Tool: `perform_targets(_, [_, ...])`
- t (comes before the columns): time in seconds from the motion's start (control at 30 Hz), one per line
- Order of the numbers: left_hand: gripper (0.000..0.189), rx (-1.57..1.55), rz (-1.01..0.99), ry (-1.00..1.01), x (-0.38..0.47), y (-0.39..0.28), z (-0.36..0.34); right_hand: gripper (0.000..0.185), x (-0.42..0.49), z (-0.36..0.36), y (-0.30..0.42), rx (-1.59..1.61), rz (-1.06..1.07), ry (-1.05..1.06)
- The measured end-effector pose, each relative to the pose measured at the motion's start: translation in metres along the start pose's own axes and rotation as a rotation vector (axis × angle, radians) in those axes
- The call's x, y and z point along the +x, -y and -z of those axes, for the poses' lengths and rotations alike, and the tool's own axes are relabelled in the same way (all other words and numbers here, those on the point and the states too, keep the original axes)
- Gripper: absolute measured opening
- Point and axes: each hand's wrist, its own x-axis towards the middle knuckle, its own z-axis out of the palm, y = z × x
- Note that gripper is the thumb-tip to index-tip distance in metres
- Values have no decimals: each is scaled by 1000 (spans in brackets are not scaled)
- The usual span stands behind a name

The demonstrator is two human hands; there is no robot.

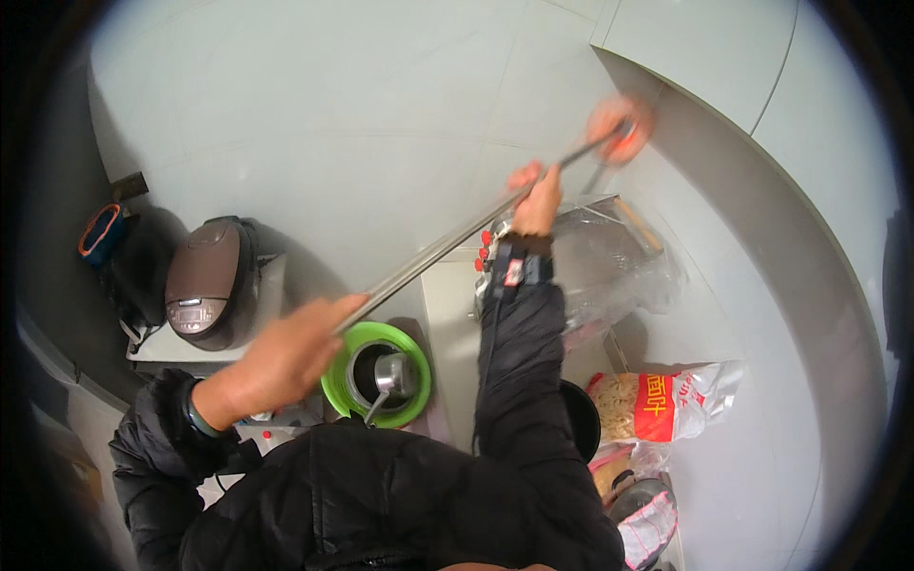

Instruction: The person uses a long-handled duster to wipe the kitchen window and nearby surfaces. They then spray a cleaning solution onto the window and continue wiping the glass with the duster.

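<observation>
A long metal pole [443, 246] runs slantwise in front of me, from the lower left up to the right. My left hand [285, 357] grips its lower end, above a green plastic basin [423, 357]. Farther along, my right hand [537, 196] is closed around the pole. At the far end is a blurred orange-red round head [623, 130], close to the wall corner under a cabinet. In the basin stands a metal pot with a ladle [393, 375].
A brown rice cooker [207, 282] stands on a white surface at the left, by a blue and orange item [100, 234]. At the right are a plastic-covered appliance [600, 243], a food bag [643, 407], a black pan [582, 421] and a cabinet edge [714, 114].
</observation>
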Motion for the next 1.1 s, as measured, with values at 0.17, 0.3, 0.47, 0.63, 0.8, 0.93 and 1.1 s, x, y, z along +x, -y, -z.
perform_targets(0.17, [51,-335,289,-14,31,7,-5,40,41,-47,29,-75,136,201])
perform_targets(0.3, [48,-285,396,33,28,29,4,41,16,-5,-20,19,37,-31])
perform_targets(0.47, [39,-8,353,-48,6,9,30,38,-42,15,-77,189,-144,-104])
perform_targets(0.63, [36,101,406,-87,7,-30,52,36,-52,-7,-65,208,-275,-64])
perform_targets(0.8, [33,84,300,-156,28,11,24,38,11,-12,-31,67,-30,-29])
perform_targets(0.93, [32,-103,647,-94,-2,46,38,39,-26,-14,-101,53,-53,-109])
perform_targets(1.1, [33,130,820,-220,-90,32,100,34,-139,-47,-188,213,-333,-14])
